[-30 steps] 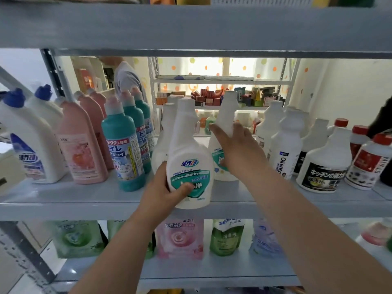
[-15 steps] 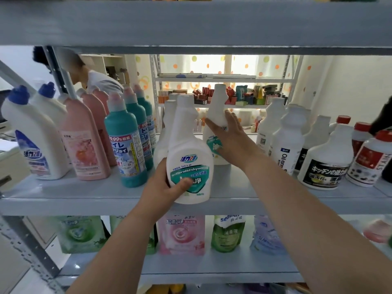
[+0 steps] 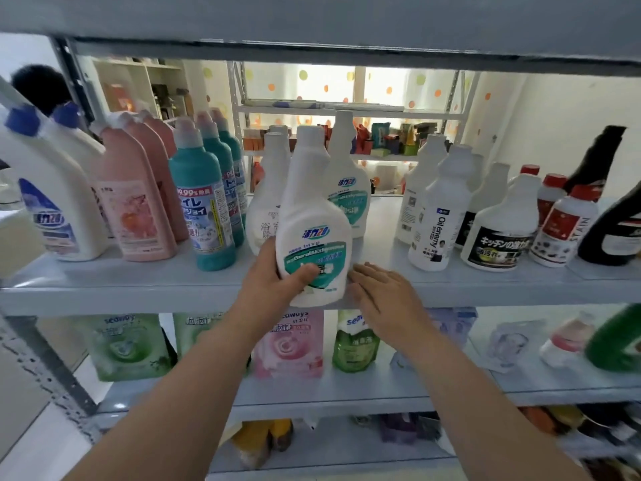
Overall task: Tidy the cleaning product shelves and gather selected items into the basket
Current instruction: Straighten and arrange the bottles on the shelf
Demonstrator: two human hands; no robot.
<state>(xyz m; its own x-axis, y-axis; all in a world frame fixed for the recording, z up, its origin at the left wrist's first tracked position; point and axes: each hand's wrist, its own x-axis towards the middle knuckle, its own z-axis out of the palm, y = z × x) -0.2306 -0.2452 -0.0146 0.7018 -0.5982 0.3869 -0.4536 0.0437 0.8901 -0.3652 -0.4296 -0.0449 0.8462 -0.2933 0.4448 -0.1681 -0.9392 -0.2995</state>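
Note:
My left hand (image 3: 277, 286) grips a white bottle with a green label (image 3: 314, 223) at the front edge of the grey middle shelf (image 3: 138, 289); the bottle leans slightly and overhangs the edge. My right hand (image 3: 385, 293) lies flat and empty on the shelf edge just right of it, fingers apart. A second white bottle with the same green label (image 3: 348, 182) stands upright farther back on the shelf, free of both hands. No basket is in view.
Left on the shelf stand blue-capped white bottles (image 3: 45, 189), pink bottles (image 3: 135, 192) and teal bottles (image 3: 204, 199). Right stand white bottles (image 3: 440, 210), red-capped ones (image 3: 562, 227) and a black bottle (image 3: 610, 216). Refill pouches (image 3: 291, 341) fill the lower shelf. A person's head (image 3: 40, 86) shows behind, left.
My right hand let go of the rear green-label bottle, which now stands deeper on the shelf, and drew back to the shelf's front edge. My left hand kept its bottle.

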